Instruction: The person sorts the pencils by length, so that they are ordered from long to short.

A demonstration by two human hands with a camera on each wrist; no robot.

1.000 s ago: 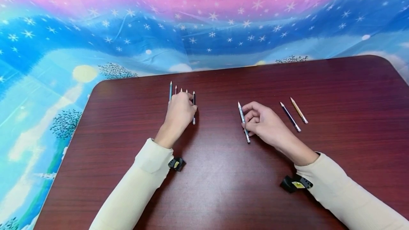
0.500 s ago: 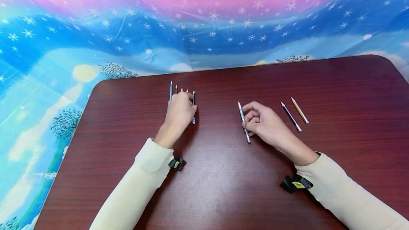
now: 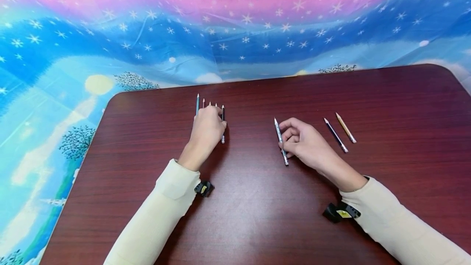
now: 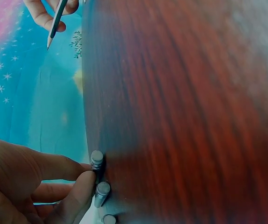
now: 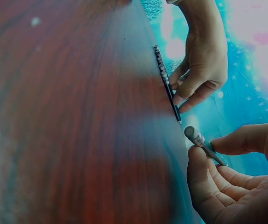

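At the left of the table, my left hand (image 3: 208, 126) pinches a dark pencil (image 3: 223, 134), the rightmost of a row lying side by side. The points of the other pencils, among them a blue pencil (image 3: 197, 102), show past my knuckles; the hand hides their middles. In the left wrist view, eraser ends of pencils (image 4: 103, 188) appear beside my thumb and finger. My right hand (image 3: 303, 140) holds a pale blue patterned pencil (image 3: 277, 129) between thumb and fingers, point away from me. Its eraser end faces the right wrist camera, close to my fingertips (image 5: 197, 156).
Right of my right hand, a dark blue pencil (image 3: 335, 135) and a yellow pencil (image 3: 345, 127) lie apart at a slant. The dark red-brown wooden table (image 3: 243, 203) has rounded far corners. A snowflake-patterned cloth (image 3: 235, 23) hangs behind its far edge.
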